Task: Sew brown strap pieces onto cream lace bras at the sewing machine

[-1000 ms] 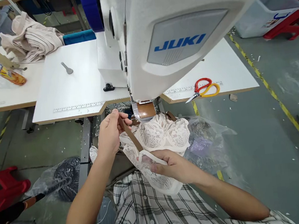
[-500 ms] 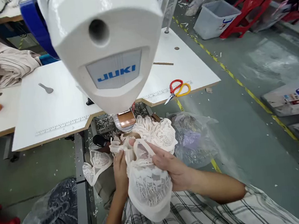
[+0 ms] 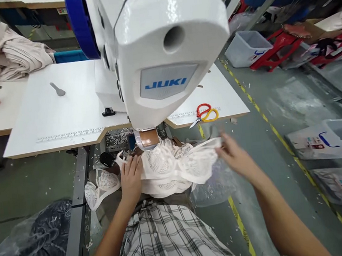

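A white lace bra (image 3: 196, 166) is spread sideways below the sewing machine head (image 3: 164, 63). My right hand (image 3: 233, 154), somewhat blurred, pinches the bra's right end and pulls it out to the side. At the other end, my left hand (image 3: 131, 177) has its fingers over the fabric and appears to grip it; the thumb is hidden. More white lace pieces lie beneath and behind the bra, close to the machine's copper-coloured plate (image 3: 149, 137). Another white lace bra (image 3: 102, 186) hangs over the lap, left of my left hand.
Scissors (image 3: 204, 114) with red and yellow handles lie near the front edge of the white table (image 3: 65, 110). A grey spoon-like piece (image 3: 57, 89) is farther left. Plastic bins (image 3: 325, 144) stand on the floor at right; a bagged dark bundle (image 3: 55, 229) sits at lower left.
The bra cup that was held up close to my body is now lowered and stretched out flat. My right hand has moved right with its end. The view has shifted.
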Motion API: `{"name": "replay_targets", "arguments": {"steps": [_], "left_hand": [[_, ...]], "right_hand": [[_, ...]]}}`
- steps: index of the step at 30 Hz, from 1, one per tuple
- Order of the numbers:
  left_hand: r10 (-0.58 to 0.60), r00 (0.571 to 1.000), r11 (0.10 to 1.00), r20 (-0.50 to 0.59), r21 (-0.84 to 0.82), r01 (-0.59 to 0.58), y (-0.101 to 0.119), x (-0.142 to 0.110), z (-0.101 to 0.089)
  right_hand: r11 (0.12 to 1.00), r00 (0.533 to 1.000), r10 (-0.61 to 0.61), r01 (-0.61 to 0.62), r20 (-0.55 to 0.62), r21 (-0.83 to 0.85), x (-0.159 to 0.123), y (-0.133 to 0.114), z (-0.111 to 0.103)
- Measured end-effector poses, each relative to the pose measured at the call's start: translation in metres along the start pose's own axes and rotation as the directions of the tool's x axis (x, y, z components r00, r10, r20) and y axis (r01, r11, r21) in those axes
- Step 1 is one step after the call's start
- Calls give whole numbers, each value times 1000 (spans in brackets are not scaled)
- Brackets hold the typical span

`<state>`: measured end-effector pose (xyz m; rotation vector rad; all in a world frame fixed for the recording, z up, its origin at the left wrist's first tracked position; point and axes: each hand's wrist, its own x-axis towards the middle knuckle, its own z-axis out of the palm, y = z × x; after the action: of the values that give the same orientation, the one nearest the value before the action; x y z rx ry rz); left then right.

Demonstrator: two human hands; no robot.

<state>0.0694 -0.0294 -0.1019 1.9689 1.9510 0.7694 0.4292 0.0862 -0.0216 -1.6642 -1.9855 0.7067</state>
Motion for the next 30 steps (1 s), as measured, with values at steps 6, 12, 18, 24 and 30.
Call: {"name": "replay_targets", "arguments": {"steps": [6, 12, 18, 24, 30], "left_hand": [[-43, 980, 999, 196, 35, 37, -2, -39, 30], [-47, 934, 999, 353, 26, 40, -21, -65, -3], [-605, 789, 782, 107, 263, 565, -114, -76, -46], [-866, 496, 479, 70, 402, 780, -173, -73, -50], [-768, 639, 582, 39, 457, 672, -113, -64, -80]], "right_hand": [[974, 980, -199, 197, -6, -107, 3, -44, 80], [936, 824, -309, 352, 475, -2, -9, -90, 159], [962, 870, -243, 272, 429, -7, -22, -88, 177], [974, 860, -222, 219, 459, 60, -12, -93, 161], [916, 870, -377, 300, 319, 266, -23, -115, 141]]}}
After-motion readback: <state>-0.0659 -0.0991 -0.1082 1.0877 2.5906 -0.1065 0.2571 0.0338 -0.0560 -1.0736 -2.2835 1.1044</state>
